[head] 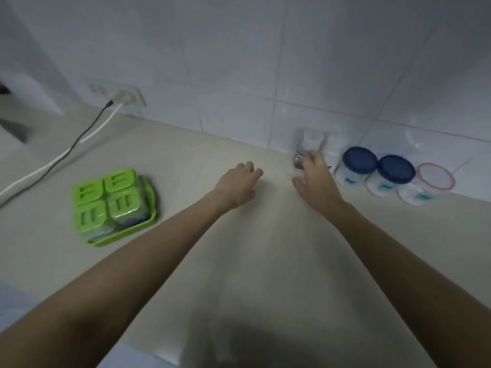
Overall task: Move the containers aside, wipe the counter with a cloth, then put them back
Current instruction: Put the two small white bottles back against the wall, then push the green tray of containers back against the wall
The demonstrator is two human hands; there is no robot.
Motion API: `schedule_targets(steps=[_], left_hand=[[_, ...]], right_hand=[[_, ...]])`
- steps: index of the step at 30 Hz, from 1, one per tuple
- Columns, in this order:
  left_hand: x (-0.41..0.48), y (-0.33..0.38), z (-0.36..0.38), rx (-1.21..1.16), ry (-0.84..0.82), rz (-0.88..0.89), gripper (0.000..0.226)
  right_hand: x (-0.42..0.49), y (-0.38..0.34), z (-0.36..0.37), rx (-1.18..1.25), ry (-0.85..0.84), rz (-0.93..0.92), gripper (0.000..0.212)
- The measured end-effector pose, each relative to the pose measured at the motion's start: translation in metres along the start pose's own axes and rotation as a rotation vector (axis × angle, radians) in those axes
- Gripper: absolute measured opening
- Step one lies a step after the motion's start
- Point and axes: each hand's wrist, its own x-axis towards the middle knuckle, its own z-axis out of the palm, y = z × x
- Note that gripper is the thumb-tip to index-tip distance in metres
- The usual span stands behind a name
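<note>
My right hand reaches to a clear container with a white lid that stands against the tiled wall. Its fingertips touch the container's lower front and the thumb is spread away to the left. My left hand hovers over the beige counter, fingers loosely apart and holding nothing. Right of the clear container stand two blue-lidded jars and a jar with a pink-rimmed lid. A green tray with several green-lidded boxes sits on the left.
A wall socket at the back left has a black cable and a white cable trailing left across the counter. A grey object stands at the far left edge. The counter's front edge runs along the bottom left.
</note>
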Motion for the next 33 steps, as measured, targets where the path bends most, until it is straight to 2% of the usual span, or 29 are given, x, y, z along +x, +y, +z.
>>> schedule_targets(steps=[3,5,9,12,15,18,19,20,22,23,26,30,33], left_hand=[[-0.044,-0.050,0.000,0.161,0.000,-0.027,0.051],[-0.074,-0.086,0.001,0.083,0.048,-0.122,0.057],[-0.137,-0.158,0.002,-0.057,0.246,-0.333,0.064],[-0.179,-0.203,0.006,-0.078,0.281,-0.462,0.073],[-0.212,-0.228,0.020,-0.372,0.411,-0.718,0.077],[-0.236,-0.233,0.041,-0.903,0.474,-0.986,0.091],[-0.241,-0.232,0.046,-1.108,0.485,-1.033,0.096],[-0.245,-0.232,0.049,-1.277,0.508,-1.063,0.097],[-0.248,-0.230,0.052,-1.456,0.546,-1.077,0.084],[-0.248,-0.231,0.052,-1.482,0.557,-1.084,0.078],[-0.246,-0.237,0.053,-1.479,0.598,-1.057,0.070],[-0.228,-0.235,0.046,-1.448,0.524,-0.963,0.073],[-0.195,-0.221,0.042,-1.467,0.473,-0.881,0.073]], right_hand=[[-0.003,-0.038,0.028,0.081,-0.135,-0.041,0.039],[0.000,-0.068,0.048,0.117,-0.222,-0.050,0.038],[0.011,-0.144,0.092,0.140,-0.379,-0.109,0.036],[0.016,-0.201,0.128,0.234,-0.508,-0.099,0.050],[0.023,-0.249,0.156,0.401,-0.654,0.132,0.082],[0.032,-0.268,0.190,0.634,-0.716,0.361,0.105],[0.035,-0.267,0.205,0.688,-0.715,0.383,0.104],[0.038,-0.267,0.214,0.726,-0.711,0.390,0.093],[0.036,-0.273,0.210,0.796,-0.692,0.429,0.060],[0.035,-0.276,0.207,0.831,-0.701,0.459,0.048],[0.036,-0.269,0.206,0.904,-0.702,0.488,0.037],[0.032,-0.246,0.198,0.906,-0.619,0.493,0.040],[0.032,-0.215,0.179,0.953,-0.491,0.552,0.037]])
